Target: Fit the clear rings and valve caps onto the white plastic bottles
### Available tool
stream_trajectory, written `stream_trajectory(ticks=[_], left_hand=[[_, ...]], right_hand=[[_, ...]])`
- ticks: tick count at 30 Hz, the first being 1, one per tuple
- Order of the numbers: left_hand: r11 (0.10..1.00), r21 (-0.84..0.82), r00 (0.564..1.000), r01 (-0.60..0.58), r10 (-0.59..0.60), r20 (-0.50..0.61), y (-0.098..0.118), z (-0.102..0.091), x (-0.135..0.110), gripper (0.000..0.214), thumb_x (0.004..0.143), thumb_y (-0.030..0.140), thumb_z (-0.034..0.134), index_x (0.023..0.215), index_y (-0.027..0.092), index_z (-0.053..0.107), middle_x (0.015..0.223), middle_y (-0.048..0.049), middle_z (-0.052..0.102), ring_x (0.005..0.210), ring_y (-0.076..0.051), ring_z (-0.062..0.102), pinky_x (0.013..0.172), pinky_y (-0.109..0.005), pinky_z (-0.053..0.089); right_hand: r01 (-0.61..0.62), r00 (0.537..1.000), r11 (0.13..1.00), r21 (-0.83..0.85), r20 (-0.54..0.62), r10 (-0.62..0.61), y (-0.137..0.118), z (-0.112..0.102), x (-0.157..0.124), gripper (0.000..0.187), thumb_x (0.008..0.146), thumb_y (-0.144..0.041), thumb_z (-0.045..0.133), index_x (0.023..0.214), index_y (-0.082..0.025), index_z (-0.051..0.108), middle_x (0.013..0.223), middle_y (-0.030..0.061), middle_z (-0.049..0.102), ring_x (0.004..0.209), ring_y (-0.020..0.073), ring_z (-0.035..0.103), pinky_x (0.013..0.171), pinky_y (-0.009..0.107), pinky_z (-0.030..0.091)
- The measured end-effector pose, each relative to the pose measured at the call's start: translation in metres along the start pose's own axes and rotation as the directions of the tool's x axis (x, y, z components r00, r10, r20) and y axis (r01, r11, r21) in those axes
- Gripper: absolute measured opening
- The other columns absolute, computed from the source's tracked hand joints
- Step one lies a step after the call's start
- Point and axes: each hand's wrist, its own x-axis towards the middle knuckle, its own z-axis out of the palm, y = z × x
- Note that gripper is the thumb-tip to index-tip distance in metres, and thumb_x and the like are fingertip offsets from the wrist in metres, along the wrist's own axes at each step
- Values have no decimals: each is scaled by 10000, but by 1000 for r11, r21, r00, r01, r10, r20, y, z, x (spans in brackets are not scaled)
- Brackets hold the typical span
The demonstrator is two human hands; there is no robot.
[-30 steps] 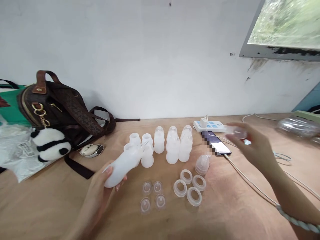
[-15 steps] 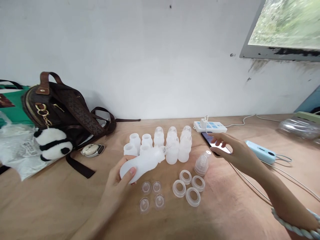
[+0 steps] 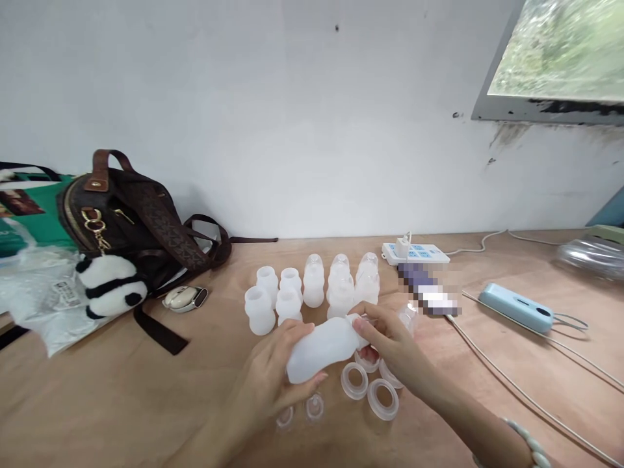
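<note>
My left hand [image 3: 266, 370] is wrapped around the body of a white translucent baby bottle [image 3: 322, 351], tilted with its top end to the right. The fingers of my right hand [image 3: 385, 331] are closed on that top end and partly hide it. Behind stand several open bottle bodies [image 3: 260, 312] at left and several bottles with clear domed caps [image 3: 313, 283] at right. Clear collar rings [image 3: 383, 400] lie under and beside my right hand. Small clear nipples [image 3: 314, 407] lie below the bottle, partly covered by my left hand. A clear-topped piece [image 3: 408, 317] is half hidden behind my right hand.
A dark backpack [image 3: 146, 214] with a panda plush [image 3: 112, 286] sits at left, near a watch [image 3: 199, 298]. At the right are a power strip [image 3: 424, 253], a blurred-out phone [image 3: 429, 289], a blue power bank [image 3: 517, 309] and white cables [image 3: 507, 374].
My right hand has come from near the phone to the bottle's top end and closed on it. My left hand has moved the bottle right and slightly down.
</note>
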Motion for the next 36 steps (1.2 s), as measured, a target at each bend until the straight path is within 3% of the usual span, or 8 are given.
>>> stream_trajectory(ticks=[5, 10, 12, 18, 22, 27, 32, 36], left_hand=[[956, -211, 979, 202, -195, 52, 6, -3, 2, 362, 871, 510, 639, 1101, 238, 575, 879, -17, 676, 677, -187, 597, 597, -260, 477], [766, -476, 894, 432, -435, 110, 13, -6, 13, 454, 901, 646, 471, 865, 203, 561, 660, 23, 512, 566, -150, 456, 490, -233, 361], [785, -464, 902, 410, -423, 81, 14, -7, 13, 429, 888, 622, 523, 906, 197, 578, 689, 19, 539, 584, -149, 472, 506, -231, 375], [998, -45, 994, 44, -49, -101, 8, -5, 3, 332, 934, 476, 614, 1164, 245, 550, 867, -17, 677, 681, -182, 635, 577, -247, 514], [907, 296, 909, -299, 365, -200, -1, -1, -2, 359, 990, 324, 593, 1315, 194, 510, 1114, -135, 645, 941, -241, 672, 701, -317, 587], [776, 537, 846, -332, 497, -195, 1, 2, -2, 355, 916, 39, 604, 1195, 257, 622, 1163, -94, 575, 996, -213, 627, 749, -308, 601], [636, 634, 719, -441, 673, -175, 13, 5, 2, 404, 772, 29, 727, 1068, 294, 659, 1059, -47, 571, 854, -177, 604, 716, -280, 608], [688, 561, 757, -460, 634, -157, 11, 5, -1, 346, 843, 82, 673, 1128, 276, 645, 1109, -72, 575, 892, -198, 602, 719, -308, 601]], right_hand=[[166, 983, 976, -142, -59, -175, 11, 4, -8, 282, 972, -466, 554, 892, -203, 617, 649, -24, 574, 531, 122, 528, 463, 226, 418], [626, 760, 662, -412, 129, -638, 8, -4, -12, 371, 980, -314, 614, 1333, -342, 505, 1309, 84, 584, 1188, 251, 610, 931, 409, 558], [631, 748, 640, -440, 124, -652, 10, -6, -12, 549, 972, -395, 629, 1453, -394, 363, 1490, 103, 439, 1357, 288, 490, 1038, 494, 507], [327, 916, 920, -215, -166, -365, 11, -3, -15, 670, 974, -636, 470, 1525, -357, 211, 1328, 112, 572, 924, 223, 666, 730, 385, 608], [91, 981, 996, -1, -171, -90, 6, -3, -13, 638, 977, -663, 431, 1465, -279, 280, 849, 22, 706, 647, 175, 621, 607, 300, 530], [-93, 995, 966, 241, 66, 80, 13, -3, -10, 629, 954, -721, 403, 1325, -213, 420, 554, -36, 625, 470, 148, 541, 498, 252, 396], [-222, 974, 909, 353, 124, 189, 12, -2, -6, 586, 843, -762, 567, 1001, -198, 545, 490, -84, 481, 441, 83, 396, 453, 202, 296], [-242, 970, 914, 325, 85, 226, 5, -5, -7, 497, 790, -643, 735, 946, -197, 582, 549, -83, 492, 478, 56, 387, 467, 175, 280]])
